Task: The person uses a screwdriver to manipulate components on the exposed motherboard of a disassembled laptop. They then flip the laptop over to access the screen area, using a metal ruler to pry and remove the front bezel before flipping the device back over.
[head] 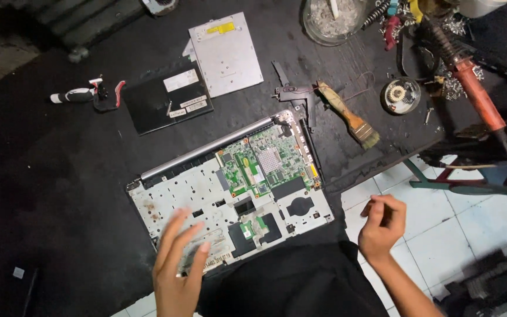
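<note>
On the black counter (48,176), the opened laptop base (230,188) lies with its long axis slanting up to the right, green circuit board (262,161) exposed; the blurred left hand (177,264) hovers over its near-left corner, fingers spread, holding nothing. Right of the base, the right hand (382,226) is loosely curled, its contents indiscernible. Beyond the base, a glass bowl (331,20) holds pale bits, cut off by the frame.

The opened laptop chassis (230,188) lies flat and skewed on the black work mat (60,176), near the mat's front edge. Its pale inner frame is bare. A green circuit board (262,161) with a silver square sits in its right rear part. A grey hinge bar runs along its far edge.
</note>
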